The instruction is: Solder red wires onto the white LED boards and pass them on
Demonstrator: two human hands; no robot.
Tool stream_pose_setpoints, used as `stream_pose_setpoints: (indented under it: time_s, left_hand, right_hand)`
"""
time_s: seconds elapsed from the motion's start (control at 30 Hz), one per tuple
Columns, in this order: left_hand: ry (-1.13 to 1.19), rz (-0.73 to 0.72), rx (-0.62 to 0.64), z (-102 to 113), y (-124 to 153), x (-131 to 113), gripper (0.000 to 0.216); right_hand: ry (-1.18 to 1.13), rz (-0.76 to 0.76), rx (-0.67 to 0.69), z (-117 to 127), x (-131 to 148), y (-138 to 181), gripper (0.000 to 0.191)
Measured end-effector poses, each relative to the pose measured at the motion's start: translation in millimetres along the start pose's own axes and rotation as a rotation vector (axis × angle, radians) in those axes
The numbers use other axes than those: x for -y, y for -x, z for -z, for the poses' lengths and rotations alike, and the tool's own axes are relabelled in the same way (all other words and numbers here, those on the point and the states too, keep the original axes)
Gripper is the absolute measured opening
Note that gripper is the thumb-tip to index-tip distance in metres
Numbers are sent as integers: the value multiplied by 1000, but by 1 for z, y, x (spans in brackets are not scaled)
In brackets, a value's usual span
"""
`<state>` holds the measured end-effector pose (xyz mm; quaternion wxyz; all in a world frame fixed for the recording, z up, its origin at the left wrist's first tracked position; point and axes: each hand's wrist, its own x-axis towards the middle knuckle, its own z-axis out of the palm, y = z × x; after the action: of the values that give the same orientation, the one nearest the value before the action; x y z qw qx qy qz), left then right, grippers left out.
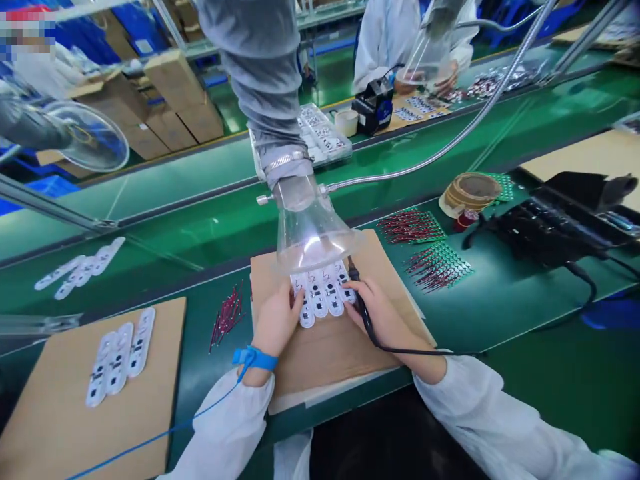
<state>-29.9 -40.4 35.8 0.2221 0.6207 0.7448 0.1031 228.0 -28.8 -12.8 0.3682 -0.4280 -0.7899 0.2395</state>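
Observation:
Several white oval plastic pieces (319,301) with small black electronic parts lie side by side on a cardboard sheet (340,350). Thin red wires show at their far ends. My left hand (276,315) is closed at the left edge of the row, thumb on the leftmost piece. A soldering iron (366,313) with a black handle and cord rests in my right hand (381,312), tip pointing away from me. The fingertips of that hand touch the rightmost piece. Just above the row hangs a clear fume extractor hood (315,233), hiding part of the far ends.
Loose red wires (227,317) lie left of the cardboard. More white pieces (119,360) sit on a board at left. Green circuit boards with red wires (413,227), a solder reel (470,193) and a black device (555,220) stand at right. A co-worker (390,40) sits across.

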Motion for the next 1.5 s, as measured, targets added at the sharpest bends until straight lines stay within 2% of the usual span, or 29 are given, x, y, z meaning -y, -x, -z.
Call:
stream_pose_setpoints:
  time_s: [0.13,0.23,0.3,0.4,0.5,0.53,0.63,0.73,0.8,0.83,0.93,1.0,1.1,1.2,1.33,1.5]
  left_hand:
    - [335,-93,-28,5,2,1,19]
    - [697,-139,44,6,7,-1,17]
    - [822,-132,92,4,11,-8,19]
    - [805,-208,178,0,15,-26,21]
    - [754,-287,258,-1,15,-44,21]
    - [765,-275,285,-2,14,-47,20]
    - [851,-168,377,-3,14,-43,24]
    - [890,-80,432,0,14,-23,32]
    - [856,-106,392,8,8,-7,32]
    - [822,-137,318,12,2,0,30]
    - [710,-192,-19,24,-23,14,24]
    - [690,-191,-146,25,-40,18,24]
    - [658,-284,-196,16,-56,21,25]
    - [581,-326,-223,7,-56,23,26]
    - [569,-271,-253,3,-49,27,23]
    - [556,-301,-248,3,-48,30,22]
  right_hand:
    - [-12,5,8,5,1,4,44]
    - [-33,7,18,13,6,4,43]
    - [-46,4,11,19,12,2,37]
    - [-40,31,5,23,22,-3,27]
    - [-20,40,12,22,28,-10,6]
    - [-17,39,1,21,28,-13,8]
    - [-29,37,-54,24,22,-19,17]
    - [-42,17,-123,34,9,-21,19]
    - [-56,15,-147,41,0,-20,19]
    - [-70,12,-147,45,-4,-18,19]
    - [-131,-44,-153,48,-12,-12,17]
    - [-180,-115,-197,46,-15,-9,9]
    - [-295,-214,-265,40,-17,-5,26]
    - [-386,-257,-290,36,-16,-5,39]
    - [-341,-272,-363,35,-16,-6,36]
    - [-367,-263,-496,40,-17,-10,39]
